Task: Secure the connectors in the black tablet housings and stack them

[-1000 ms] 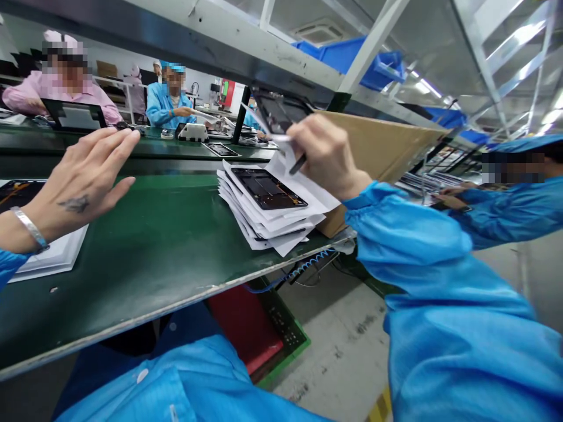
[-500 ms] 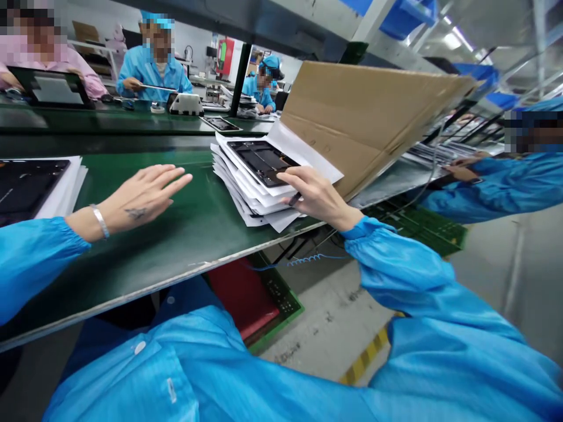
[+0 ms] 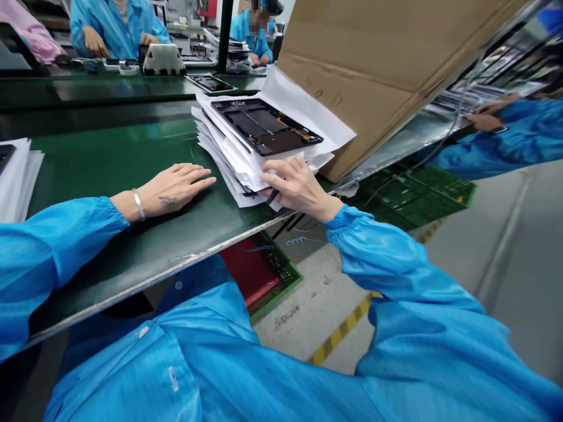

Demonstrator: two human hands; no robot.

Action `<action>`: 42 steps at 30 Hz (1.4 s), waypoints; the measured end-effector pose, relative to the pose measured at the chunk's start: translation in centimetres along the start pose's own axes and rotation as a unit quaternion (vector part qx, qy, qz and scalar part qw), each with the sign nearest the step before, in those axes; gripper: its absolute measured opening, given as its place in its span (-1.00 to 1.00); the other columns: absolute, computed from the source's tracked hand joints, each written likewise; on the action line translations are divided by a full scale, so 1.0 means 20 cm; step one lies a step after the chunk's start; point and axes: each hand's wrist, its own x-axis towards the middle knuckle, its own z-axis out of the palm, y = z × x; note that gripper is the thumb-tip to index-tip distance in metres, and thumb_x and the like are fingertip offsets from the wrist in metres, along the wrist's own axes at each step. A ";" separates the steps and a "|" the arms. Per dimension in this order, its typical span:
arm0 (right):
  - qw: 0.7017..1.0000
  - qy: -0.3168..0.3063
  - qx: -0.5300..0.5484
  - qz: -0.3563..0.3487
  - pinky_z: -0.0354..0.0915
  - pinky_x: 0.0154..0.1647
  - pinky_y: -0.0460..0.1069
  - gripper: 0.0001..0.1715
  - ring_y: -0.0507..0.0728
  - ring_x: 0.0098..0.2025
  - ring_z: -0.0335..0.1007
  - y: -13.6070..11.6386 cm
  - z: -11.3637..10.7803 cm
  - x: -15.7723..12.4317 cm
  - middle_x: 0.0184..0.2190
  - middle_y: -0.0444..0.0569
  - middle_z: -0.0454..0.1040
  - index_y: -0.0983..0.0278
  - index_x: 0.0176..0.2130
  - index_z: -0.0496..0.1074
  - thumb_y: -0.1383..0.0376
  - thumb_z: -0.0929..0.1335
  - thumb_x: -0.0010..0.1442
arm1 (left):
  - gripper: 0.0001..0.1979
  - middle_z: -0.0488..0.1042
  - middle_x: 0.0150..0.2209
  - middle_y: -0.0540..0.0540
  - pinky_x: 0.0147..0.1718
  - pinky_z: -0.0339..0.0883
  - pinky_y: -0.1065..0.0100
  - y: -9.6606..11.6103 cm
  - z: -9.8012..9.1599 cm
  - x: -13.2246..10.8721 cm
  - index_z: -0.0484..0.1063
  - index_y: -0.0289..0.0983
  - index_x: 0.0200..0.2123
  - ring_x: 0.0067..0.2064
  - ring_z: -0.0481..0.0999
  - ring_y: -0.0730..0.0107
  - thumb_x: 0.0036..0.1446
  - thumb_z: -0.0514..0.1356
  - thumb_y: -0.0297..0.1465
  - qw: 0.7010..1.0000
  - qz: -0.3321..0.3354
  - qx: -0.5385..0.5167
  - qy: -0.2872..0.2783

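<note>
A black tablet-like housing (image 3: 268, 126) with its inside showing lies on a stack of white sheets (image 3: 222, 155). Against the near right edge of that stack, my right hand (image 3: 297, 184) has its fingers bent. Held in it is a small dark stick-like piece (image 3: 272, 197), mostly covered by the fingers; I cannot make out its exact kind. My left hand (image 3: 176, 189) is palm down over the green tabletop, left of the stack, its fingers stretched out and holding nothing.
A brown cardboard sheet (image 3: 352, 70) leans upright behind the stack. More white sheets (image 3: 17, 176) lie at the left edge. A green crate (image 3: 290, 275) with a red sheet stands under the table (image 3: 176, 258). Co-workers in blue (image 3: 118, 29) sit opposite and at right.
My view has tilted down and shifted. The right hand has slid off the housing to the stack's near edge. The left hand has come lower and nearer the stack.
</note>
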 end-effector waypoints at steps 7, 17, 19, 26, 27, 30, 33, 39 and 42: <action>0.999 0.019 0.024 -0.024 0.19 -0.23 0.17 -0.73 0.20 -0.22 0.36 -0.01 -0.01 0.00 -0.12 0.05 0.53 0.17 -0.26 0.42 0.20 0.20 0.41 | -0.50 0.28 0.33 -0.27 0.25 0.23 0.08 -0.06 0.05 0.06 0.22 -0.34 0.33 0.32 0.30 0.04 0.45 -0.21 -0.41 1.000 -0.005 0.000 0.010; 0.987 0.158 0.007 0.020 0.33 -0.07 0.20 -0.55 0.28 -0.05 0.43 0.00 -0.08 -0.04 0.02 0.05 0.48 0.08 0.16 0.29 0.06 0.36 0.34 | -0.52 0.33 0.30 -0.26 0.20 0.30 0.08 -0.06 0.08 0.05 0.27 -0.29 0.31 0.27 0.38 0.08 0.42 -0.14 -0.42 0.999 -0.017 -0.025 0.024; 0.986 0.161 0.008 0.043 0.33 0.00 0.27 -0.41 0.35 0.04 0.40 0.03 -0.10 -0.01 0.09 0.08 0.44 0.05 0.25 0.21 0.05 0.37 0.31 | -0.52 0.33 0.30 -0.25 0.18 0.32 0.10 -0.06 0.08 0.05 0.27 -0.28 0.31 0.26 0.39 0.08 0.42 -0.14 -0.43 0.999 -0.015 -0.018 0.029; 0.988 0.138 0.042 0.060 0.34 -0.20 0.21 -0.71 0.26 -0.20 0.41 0.12 -0.13 0.13 -0.25 0.00 0.50 0.11 -0.13 0.48 0.31 0.20 0.37 | -0.53 0.36 0.29 -0.24 0.21 0.29 0.11 -0.03 0.05 0.03 0.27 -0.28 0.30 0.30 0.35 0.09 0.39 -0.09 -0.47 0.999 0.011 0.002 0.047; 0.985 0.147 0.053 0.075 0.34 -0.21 0.21 -0.72 0.25 -0.21 0.40 0.13 -0.15 0.14 -0.29 -0.01 0.48 0.10 -0.18 0.48 0.25 0.20 0.40 | -0.53 0.36 0.29 -0.23 0.21 0.29 0.11 -0.03 0.03 0.03 0.27 -0.28 0.30 0.30 0.34 0.10 0.39 -0.08 -0.47 0.998 0.018 0.010 0.056; 0.973 0.181 0.072 0.121 0.32 -0.18 0.22 -0.69 0.26 -0.18 0.39 0.14 -0.24 0.18 -0.29 0.00 0.47 0.07 -0.24 0.48 0.06 0.23 0.41 | -0.56 0.40 0.24 -0.21 0.09 0.36 0.16 -0.02 -0.03 0.06 0.28 -0.26 0.27 0.20 0.43 0.14 0.40 -0.10 -0.47 0.992 0.016 0.041 0.115; 0.967 0.184 0.084 0.156 0.31 -0.16 0.23 -0.67 0.29 -0.14 0.39 0.14 -0.31 0.22 -0.25 0.02 0.50 0.04 -0.26 0.50 -0.02 0.25 0.38 | -0.62 0.52 0.04 -0.21 -0.15 0.37 0.22 0.00 -0.08 0.14 0.35 -0.27 0.19 -0.05 0.53 0.20 0.44 -0.11 -0.43 0.977 0.016 0.084 0.194; 0.968 0.202 0.090 0.120 0.32 -0.21 0.19 -0.66 0.26 -0.19 0.40 0.14 -0.31 0.24 -0.33 0.01 0.48 0.08 -0.32 0.51 -0.01 0.29 0.37 | -0.73 0.50 -0.25 -0.14 -0.34 0.24 0.25 0.04 -0.09 0.33 0.42 -0.29 -0.05 -0.25 0.46 0.24 0.44 -0.06 -0.41 0.937 0.083 0.192 0.279; 0.968 0.209 0.086 0.107 0.33 -0.24 0.15 -0.70 0.22 -0.21 0.41 0.14 -0.29 0.24 -0.34 0.00 0.47 0.10 -0.30 0.50 0.04 0.31 0.38 | -0.71 0.48 -0.30 -0.12 -0.36 0.20 0.25 0.04 -0.09 0.39 0.42 -0.28 -0.15 -0.27 0.45 0.27 0.44 -0.10 -0.47 0.927 0.092 0.204 0.302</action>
